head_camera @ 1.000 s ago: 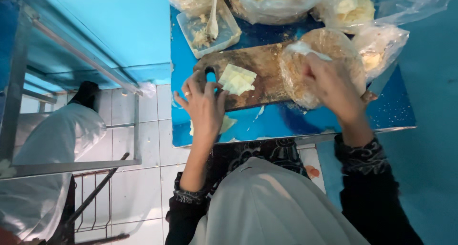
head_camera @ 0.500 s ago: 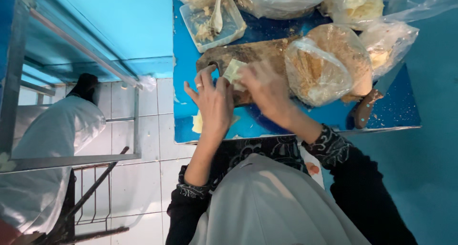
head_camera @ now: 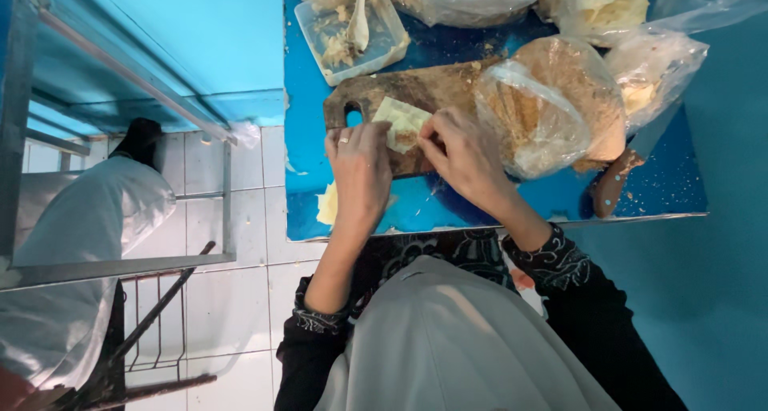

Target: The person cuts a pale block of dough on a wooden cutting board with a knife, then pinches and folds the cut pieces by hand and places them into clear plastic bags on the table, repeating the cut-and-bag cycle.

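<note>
Underneath both hands spreads a blue table (head_camera: 480, 211), and on it, directly below the fingers, lies a worn wooden cutting board (head_camera: 432, 91). Just beyond the right hand (head_camera: 464, 159) bulges a clear plastic bag of brown crumbs (head_camera: 560, 99); farther past the left hand (head_camera: 362, 171) sits a clear plastic tub (head_camera: 352, 35) with a pale spoon (head_camera: 360, 19) in it. Between the two hands rests a pale dough wrapper (head_camera: 402, 121) on the board: the left fingers lie flat against its edge, half spread, while the right fingertips pinch its near side.
</note>
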The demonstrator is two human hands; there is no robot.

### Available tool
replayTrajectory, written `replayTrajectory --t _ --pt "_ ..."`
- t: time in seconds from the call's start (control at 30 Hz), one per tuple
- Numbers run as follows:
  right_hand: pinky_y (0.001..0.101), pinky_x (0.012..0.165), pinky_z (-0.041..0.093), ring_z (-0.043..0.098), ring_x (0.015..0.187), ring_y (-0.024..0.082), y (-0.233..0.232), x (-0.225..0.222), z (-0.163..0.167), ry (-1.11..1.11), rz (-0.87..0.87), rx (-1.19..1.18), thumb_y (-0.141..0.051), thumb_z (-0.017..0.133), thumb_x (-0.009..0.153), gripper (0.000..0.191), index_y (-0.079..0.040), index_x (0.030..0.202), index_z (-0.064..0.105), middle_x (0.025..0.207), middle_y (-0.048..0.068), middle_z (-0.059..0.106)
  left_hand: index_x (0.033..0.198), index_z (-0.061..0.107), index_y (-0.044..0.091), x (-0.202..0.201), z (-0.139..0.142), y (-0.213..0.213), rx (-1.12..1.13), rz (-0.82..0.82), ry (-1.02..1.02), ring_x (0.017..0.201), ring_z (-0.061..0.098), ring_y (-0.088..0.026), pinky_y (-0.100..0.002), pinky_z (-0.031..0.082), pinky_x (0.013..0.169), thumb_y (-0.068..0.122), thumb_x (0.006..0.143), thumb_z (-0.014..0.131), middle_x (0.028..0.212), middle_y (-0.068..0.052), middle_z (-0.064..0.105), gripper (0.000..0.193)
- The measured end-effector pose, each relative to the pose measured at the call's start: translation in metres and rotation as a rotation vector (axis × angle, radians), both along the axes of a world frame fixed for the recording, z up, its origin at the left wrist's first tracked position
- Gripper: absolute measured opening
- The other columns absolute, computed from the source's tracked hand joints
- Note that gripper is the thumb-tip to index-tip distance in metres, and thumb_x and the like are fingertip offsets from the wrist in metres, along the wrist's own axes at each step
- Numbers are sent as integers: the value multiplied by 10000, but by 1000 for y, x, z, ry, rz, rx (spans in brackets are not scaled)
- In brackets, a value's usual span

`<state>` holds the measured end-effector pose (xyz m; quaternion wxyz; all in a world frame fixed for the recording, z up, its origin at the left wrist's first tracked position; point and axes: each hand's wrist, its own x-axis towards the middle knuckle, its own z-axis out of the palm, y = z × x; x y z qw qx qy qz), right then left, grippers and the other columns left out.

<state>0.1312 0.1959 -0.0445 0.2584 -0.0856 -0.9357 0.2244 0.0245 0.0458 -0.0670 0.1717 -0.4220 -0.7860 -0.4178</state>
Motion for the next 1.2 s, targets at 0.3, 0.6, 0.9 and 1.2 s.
replayTrajectory --t 0.3,0.6,0.9,1.2 --pt "296 657 579 738 778 182 -4 -2 -6 46 -32 -367 -27 717 928 126 -25 1044 668 903 86 713 1138 629 59 -1 3 -4 -21 -15 -69 1015 598 -294 -498 356 1063 36 886 690 951 -86 670 260" --pt "295 691 597 764 858 199 -6 -3 -6 98 -25 -294 28 667 949 114 -16 1054 679 1003 93 751 1189 638 69 -3 5 -3 -77 -25 15 1082 608 -298 -569 299 1131 -52 844 609 973 -76 704 366" --pt "309 705 596 773 876 200 -6 -7 -7 108 -1 -248 27 693 939 132 -23 1061 687 1006 95 765 1158 639 72 -14 8 -1 -216 -37 273 1133 606 -323 -641 258 1156 31 845 640 1022 -95 677 315" --pt "402 742 556 714 904 301 -7 -11 -1 70 24 -83 18 723 887 181 -51 1050 687 973 118 707 1067 670 75 -20 7 3 -267 -56 345 1283 515 -349 -676 238 1156 82 864 636 1312 -132 582 206"
